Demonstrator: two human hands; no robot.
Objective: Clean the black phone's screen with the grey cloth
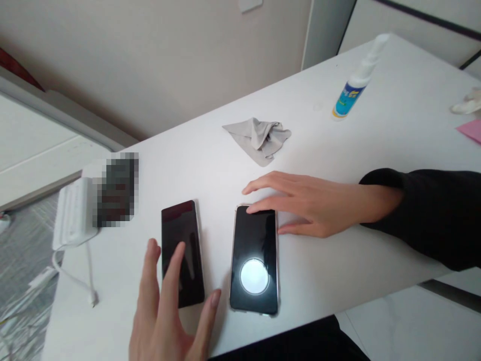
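Two dark phones lie side by side on the white table (338, 260). The left phone (179, 240) is partly covered by my left hand (167, 313), which hovers over its near end with fingers spread, holding nothing. The right phone (254, 250) sits in a clear case and reflects a round ceiling light. My right hand (300, 205) lies flat with fingers stretched out; its fingertips rest on that phone's far end. A black sleeve covers my right arm. Beyond the phones lie a crumpled grey cloth (259, 138) and a small spray bottle (355, 85).
A white power strip (73, 213) with a cable (80, 278) sits at the table's left end next to a blurred-out object. At the far right are a pink sheet (471, 130) and a crumpled white item (468, 103). The table's near edge runs just below the phones.
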